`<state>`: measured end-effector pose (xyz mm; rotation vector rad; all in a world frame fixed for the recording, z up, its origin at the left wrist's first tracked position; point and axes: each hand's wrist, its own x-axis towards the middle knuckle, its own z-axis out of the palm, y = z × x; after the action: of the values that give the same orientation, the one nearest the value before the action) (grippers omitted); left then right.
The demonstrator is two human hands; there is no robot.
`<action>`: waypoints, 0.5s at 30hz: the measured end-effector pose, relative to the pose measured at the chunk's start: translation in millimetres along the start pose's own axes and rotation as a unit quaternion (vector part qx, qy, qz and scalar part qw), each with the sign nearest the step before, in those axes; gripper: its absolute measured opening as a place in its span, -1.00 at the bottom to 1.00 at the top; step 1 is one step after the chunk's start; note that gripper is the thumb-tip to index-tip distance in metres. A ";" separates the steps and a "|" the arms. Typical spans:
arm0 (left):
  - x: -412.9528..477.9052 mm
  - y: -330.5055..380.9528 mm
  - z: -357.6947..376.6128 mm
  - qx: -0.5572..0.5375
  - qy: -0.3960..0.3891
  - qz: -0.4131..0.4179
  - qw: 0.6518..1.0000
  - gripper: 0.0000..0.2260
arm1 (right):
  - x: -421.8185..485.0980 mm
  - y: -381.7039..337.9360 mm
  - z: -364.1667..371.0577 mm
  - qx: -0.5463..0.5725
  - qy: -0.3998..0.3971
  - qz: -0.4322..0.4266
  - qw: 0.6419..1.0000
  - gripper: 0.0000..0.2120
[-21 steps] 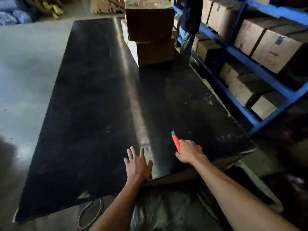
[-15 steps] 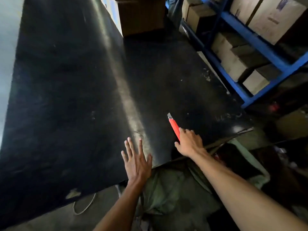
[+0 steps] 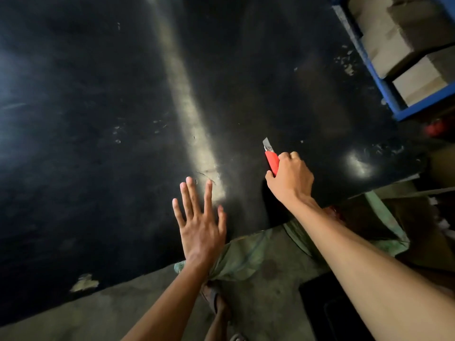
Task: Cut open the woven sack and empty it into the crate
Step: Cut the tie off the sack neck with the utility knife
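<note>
My right hand (image 3: pixel 290 179) grips a red utility knife (image 3: pixel 271 161) with its blade out, pointing away from me over the black table (image 3: pixel 98 143). My left hand (image 3: pixel 200 225) lies flat and open on the table near its front edge, fingers spread. A green woven sack (image 3: pixel 248 257) lies on the floor just below the table's front edge, partly hidden under my right forearm. A dark crate (image 3: pixel 327 306) sits on the floor at the lower right, mostly covered by my arm.
A blue shelf rack (image 3: pixel 384 87) with cardboard boxes (image 3: pixel 418 80) stands at the right. My sandalled foot (image 3: pixel 214 299) is on the grey concrete floor (image 3: pixel 98 313) beside the sack. A red object (image 3: pixel 435 127) lies at the right edge.
The camera has tilted down and closer to the table's front edge, so the sack and floor show more. Both hands stay in about the same place on the table.
</note>
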<state>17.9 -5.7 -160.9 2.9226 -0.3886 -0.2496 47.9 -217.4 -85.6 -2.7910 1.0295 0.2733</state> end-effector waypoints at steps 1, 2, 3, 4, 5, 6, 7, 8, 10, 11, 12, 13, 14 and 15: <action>0.4 -0.2 0.7 0.004 -0.001 -0.001 1.000 -0.39 | 1.8 1.3 1.7 0.013 0.003 0.002 1.000 -0.62; 0.9 -0.1 1.5 0.007 -0.002 -0.001 1.000 -0.39 | 3.3 2.4 2.4 0.024 0.005 0.003 1.000 -0.64; 1.3 -0.1 2.0 0.008 -0.002 0.000 1.000 -0.39 | 4.5 3.4 2.3 0.031 0.004 0.002 1.000 -0.64; 1.6 -0.2 2.2 0.010 -0.001 0.002 1.000 -0.39 | 5.2 4.8 1.9 0.036 0.002 -0.001 0.999 -0.64; 1.6 -0.4 2.1 0.014 -0.001 0.003 1.000 -0.39 | 5.4 6.2 1.2 0.040 0.000 -0.005 0.999 -0.64; 1.4 -0.8 2.3 0.019 -0.003 0.002 1.000 -0.39 | 5.2 7.4 0.2 0.046 -0.001 -0.008 0.999 -0.65; 1.3 -1.0 2.3 0.022 -0.005 0.002 1.000 -0.39 | 4.4 8.9 -1.1 0.052 0.000 -0.010 0.999 -0.66; 1.2 -1.0 2.2 0.023 -0.006 0.002 1.000 -0.39 | 2.7 10.4 -2.4 0.060 0.001 -0.011 0.998 -0.67; 1.1 -0.9 1.4 0.021 -0.004 0.003 1.000 -0.39 | -4.3 12.3 -5.3 0.072 -0.001 -0.017 0.997 -0.69; 1.0 -0.7 0.8 0.019 -0.004 0.004 1.000 -0.39 | -9.8 12.8 -6.9 0.080 -0.003 -0.021 0.997 -0.69; 1.2 -0.4 0.2 0.015 -0.002 0.004 1.000 -0.39 | -16.6 13.2 -8.4 0.089 -0.005 -0.025 0.996 -0.70; 1.4 0.5 -0.4 0.009 0.000 0.003 1.000 -0.40 | -24.6 13.6 -10.0 0.101 -0.006 -0.027 0.995 -0.70; 1.2 1.0 -1.3 0.005 0.002 0.000 1.000 -0.40 | -33.8 13.9 -11.3 0.113 -0.006 -0.029 0.993 -0.70; 1.2 1.3 -1.9 0.004 0.005 -0.001 1.000 -0.41 | -43.8 13.8 -11.9 0.125 -0.005 -0.033 0.992 -0.70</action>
<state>19.1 -7.0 -158.9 2.9303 -0.3849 -0.2357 7.6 -202.7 -65.4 -2.5898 0.8973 0.1388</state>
